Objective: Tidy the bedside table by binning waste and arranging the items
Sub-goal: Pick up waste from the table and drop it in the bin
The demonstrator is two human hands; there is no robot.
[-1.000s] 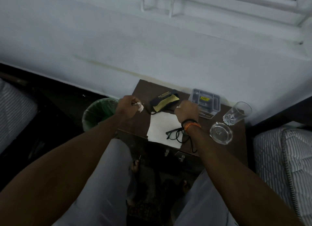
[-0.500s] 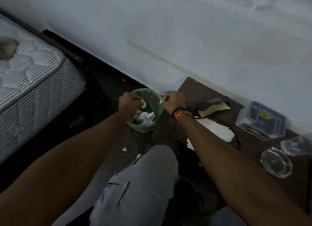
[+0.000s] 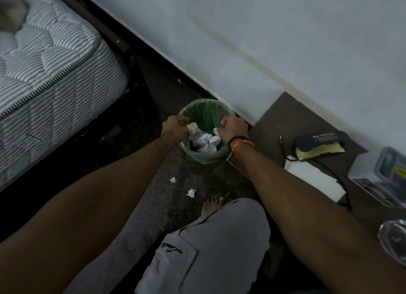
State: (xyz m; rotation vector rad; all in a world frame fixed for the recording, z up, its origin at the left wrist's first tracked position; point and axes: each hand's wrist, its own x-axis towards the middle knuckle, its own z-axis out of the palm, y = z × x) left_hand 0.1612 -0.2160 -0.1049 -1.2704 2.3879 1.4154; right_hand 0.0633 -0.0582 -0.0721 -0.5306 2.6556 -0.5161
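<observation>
— Both hands are over the bin: the left hand is curled around a crumpled white tissue, and the right hand is closed with a small white scrap showing at its fingers. What surrounds them, biggest first?

— A striped, quilted mattress fills the upper left, soft and ribbed with piped edges. Along the top runs a pale painted wall with a faint yellowish streak.

— And the bedside table?

— The bedside table is dark brown, flat and matte, its corner pointing toward the bin. On it lie a dark spectacle case with a yellow cloth, long axis running left to right along the wall, a white folded paper angled toward the lower right, a clear plastic box and a glass ashtray at the frame edge.

— The bin itself?

— The bin is round and upright, lined with a translucent green bag, standing on the dark speckled floor between the bed and the table, close to the wall. Crumpled white paper balls sit inside.

— Smallest things?

— Two white scraps on the floor, just in front of the bin, near a bare foot.
</observation>
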